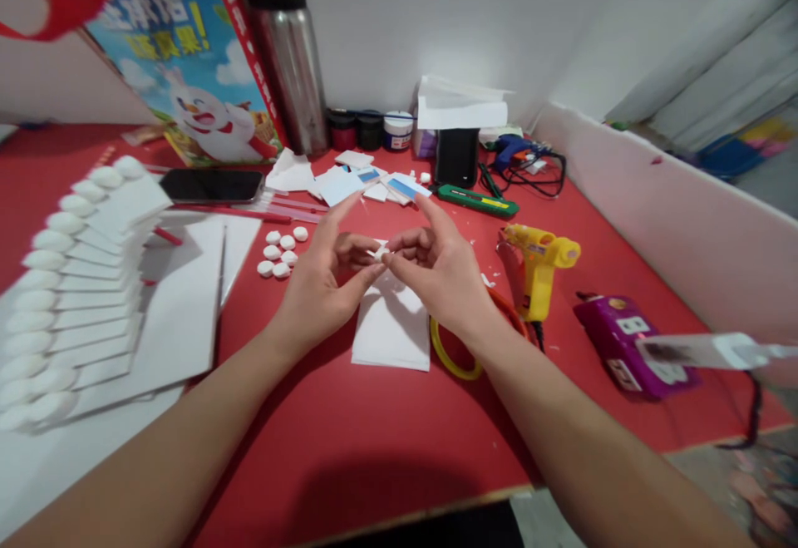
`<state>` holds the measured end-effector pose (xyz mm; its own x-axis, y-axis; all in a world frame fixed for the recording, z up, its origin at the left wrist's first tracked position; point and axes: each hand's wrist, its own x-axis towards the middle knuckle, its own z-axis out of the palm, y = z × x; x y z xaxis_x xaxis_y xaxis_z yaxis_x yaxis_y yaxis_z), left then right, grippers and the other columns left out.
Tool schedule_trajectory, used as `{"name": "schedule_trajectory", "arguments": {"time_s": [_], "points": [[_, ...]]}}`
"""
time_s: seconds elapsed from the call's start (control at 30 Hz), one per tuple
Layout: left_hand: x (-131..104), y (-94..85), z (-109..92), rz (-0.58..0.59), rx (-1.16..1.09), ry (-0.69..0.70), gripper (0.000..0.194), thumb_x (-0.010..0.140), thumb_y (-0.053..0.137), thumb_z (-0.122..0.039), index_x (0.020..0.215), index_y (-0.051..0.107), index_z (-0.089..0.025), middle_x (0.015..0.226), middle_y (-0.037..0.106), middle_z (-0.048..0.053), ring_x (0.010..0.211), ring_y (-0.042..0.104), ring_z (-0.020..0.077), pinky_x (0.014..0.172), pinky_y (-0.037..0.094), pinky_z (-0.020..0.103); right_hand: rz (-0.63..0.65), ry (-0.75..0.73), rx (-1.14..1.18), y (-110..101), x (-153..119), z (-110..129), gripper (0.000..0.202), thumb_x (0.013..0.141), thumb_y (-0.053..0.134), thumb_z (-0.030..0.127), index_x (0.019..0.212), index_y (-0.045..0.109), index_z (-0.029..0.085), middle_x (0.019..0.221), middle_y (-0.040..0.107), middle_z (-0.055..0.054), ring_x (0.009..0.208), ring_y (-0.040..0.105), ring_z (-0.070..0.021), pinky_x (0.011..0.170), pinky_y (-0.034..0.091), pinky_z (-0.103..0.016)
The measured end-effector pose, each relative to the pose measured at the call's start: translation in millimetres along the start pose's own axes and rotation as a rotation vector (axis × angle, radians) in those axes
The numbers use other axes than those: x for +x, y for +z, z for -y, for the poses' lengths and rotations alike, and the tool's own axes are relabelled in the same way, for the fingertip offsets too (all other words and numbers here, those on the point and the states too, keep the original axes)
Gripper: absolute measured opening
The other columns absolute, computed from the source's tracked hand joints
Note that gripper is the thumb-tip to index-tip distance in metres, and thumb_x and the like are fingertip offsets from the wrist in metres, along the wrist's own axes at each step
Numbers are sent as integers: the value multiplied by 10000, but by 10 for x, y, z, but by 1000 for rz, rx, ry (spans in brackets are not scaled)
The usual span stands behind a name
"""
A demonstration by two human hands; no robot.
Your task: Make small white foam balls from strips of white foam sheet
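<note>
Between the fingertips of both hands sits a small white piece [381, 254], too small and partly covered to name. My left hand [327, 274] pinches it from the left with thumb and fingers. From the right, the thumb and fingers of my right hand [441, 264] close on it too. Both index fingers point up and forward. Below the hands, a folded white sheet [391, 336] lies on the red table [349, 431]. Several white round pellets [273, 253] are grouped left of my left hand. A yellow tape ring [462, 372] lies partly under my right forearm.
At left, white strips with round tips [93, 282] fan out over a white board [180, 340]. A phone [212, 185], paper scraps [340, 185], a green cutter [477, 200] and a steel flask [296, 74] stand farther back. Right are a yellow glue gun [537, 269] and a purple power strip [623, 340].
</note>
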<state>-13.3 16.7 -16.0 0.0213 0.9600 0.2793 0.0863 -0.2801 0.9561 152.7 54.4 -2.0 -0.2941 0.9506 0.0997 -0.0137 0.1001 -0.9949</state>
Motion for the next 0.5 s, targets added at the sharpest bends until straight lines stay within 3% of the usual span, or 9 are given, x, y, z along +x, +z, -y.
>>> {"name": "schedule_trajectory", "arguments": {"time_s": [0.2, 0.27, 0.37, 0.5], "points": [[33, 2, -61, -27, -176, -164, 752, 819, 772, -195, 1479, 413, -226, 942, 684, 13, 833, 683, 140, 833, 556, 292, 67, -17, -23, -73, 16, 24, 880, 777, 716, 164, 1555, 325, 294, 900, 708, -11, 699, 674, -152, 623, 566, -306], [36, -31, -69, 40, -278, -240, 706, 806, 769, -156, 1442, 467, -200, 912, 674, 14, 816, 670, 134, 811, 550, 273, -12, -79, -115, -118, 24, 56, 776, 781, 721, 173, 1493, 427, 269, 963, 709, -35, 751, 674, -158, 655, 565, -316], [36, -86, -93, 241, -559, -430, 687, 791, 756, -144, 1429, 510, -203, 888, 665, 27, 726, 645, 126, 687, 533, 239, -127, -155, -149, -174, 40, 109, 573, 778, 758, 210, 1324, 584, 230, 1068, 686, -58, 874, 663, -162, 728, 553, -309], [24, -101, -138, 390, -804, -534, 611, 803, 726, -147, 1390, 566, -201, 871, 682, 58, 673, 626, 117, 644, 514, 216, -34, -46, -22, -175, 42, 133, 493, 736, 844, 323, 1175, 649, 210, 964, 695, -27, 789, 634, -139, 702, 534, -292]]}}
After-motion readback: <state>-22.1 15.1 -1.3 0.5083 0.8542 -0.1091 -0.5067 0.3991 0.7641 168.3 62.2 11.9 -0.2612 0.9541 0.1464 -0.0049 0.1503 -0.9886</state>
